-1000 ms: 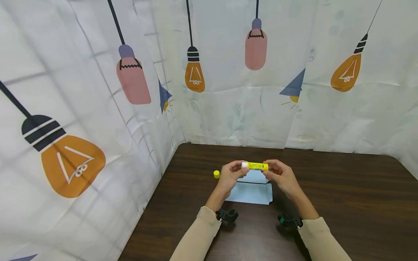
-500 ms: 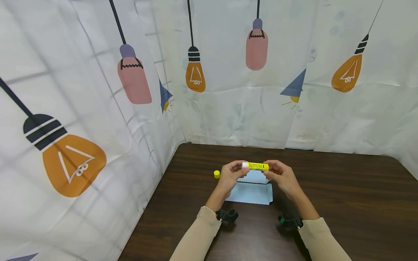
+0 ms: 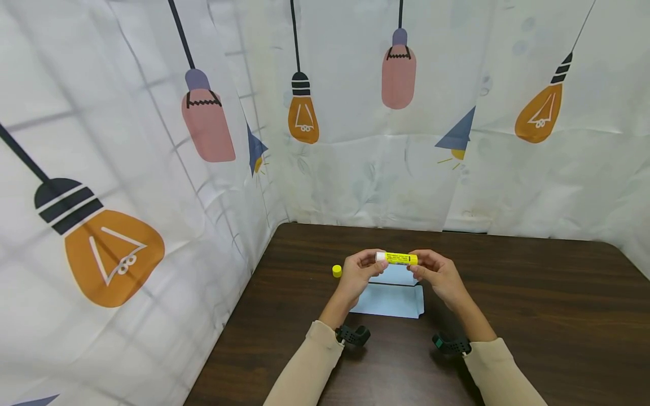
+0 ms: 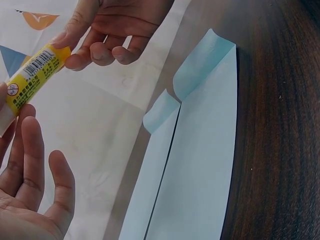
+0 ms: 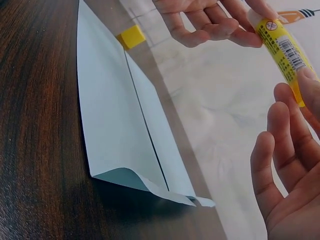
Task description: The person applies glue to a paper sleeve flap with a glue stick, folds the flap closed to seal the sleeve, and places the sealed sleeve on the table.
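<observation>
A yellow glue stick (image 3: 400, 259) with a white end is held level above the table between both hands. My left hand (image 3: 358, 276) pinches its white end between thumb and fingers. At the yellow end, my right hand (image 3: 440, 276) grips with thumb and fingertips; both wrist views show the other fingers spread loosely. Beneath the hands lies a light blue folded paper (image 3: 388, 300), with a dark slit or crease line along it and end flaps that curl up in the left wrist view. The yellow cap (image 3: 337, 271) sits on the table just left of my left hand.
The dark wooden table (image 3: 533, 316) reaches out to the right and toward the front. A white curtain (image 3: 350, 186) printed with lamps hangs behind the table and along its left side. Black bands (image 3: 354, 335) circle both wrists.
</observation>
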The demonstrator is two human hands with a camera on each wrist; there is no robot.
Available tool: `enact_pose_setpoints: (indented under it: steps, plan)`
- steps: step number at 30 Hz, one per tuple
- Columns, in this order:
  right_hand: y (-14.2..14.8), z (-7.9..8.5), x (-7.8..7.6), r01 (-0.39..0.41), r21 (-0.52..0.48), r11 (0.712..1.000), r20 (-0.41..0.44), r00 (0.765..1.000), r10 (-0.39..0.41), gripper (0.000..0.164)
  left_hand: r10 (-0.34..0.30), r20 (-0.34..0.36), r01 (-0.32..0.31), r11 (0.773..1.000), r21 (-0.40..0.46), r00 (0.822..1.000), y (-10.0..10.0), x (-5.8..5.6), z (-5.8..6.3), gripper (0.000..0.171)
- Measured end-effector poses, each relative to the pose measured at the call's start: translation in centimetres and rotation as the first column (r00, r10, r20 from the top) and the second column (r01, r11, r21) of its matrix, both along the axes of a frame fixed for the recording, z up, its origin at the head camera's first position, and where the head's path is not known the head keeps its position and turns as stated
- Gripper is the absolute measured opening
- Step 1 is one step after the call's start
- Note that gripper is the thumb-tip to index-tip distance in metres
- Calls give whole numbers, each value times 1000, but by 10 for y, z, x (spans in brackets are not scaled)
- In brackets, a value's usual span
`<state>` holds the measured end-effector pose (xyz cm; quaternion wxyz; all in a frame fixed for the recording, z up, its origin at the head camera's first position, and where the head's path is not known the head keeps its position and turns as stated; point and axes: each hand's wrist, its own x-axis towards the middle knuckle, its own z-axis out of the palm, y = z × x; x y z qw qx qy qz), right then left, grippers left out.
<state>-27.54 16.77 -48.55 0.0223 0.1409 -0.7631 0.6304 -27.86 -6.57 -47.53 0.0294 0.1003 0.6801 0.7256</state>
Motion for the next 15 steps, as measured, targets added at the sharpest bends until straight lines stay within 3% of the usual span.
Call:
enact_pose_setpoints:
  steps: [15]
  plan:
    - [1, 1, 1, -11, 9, 1000, 15, 1000, 11, 35, -16, -7, 16, 1000, 7, 1000, -1, 1, 1, 33]
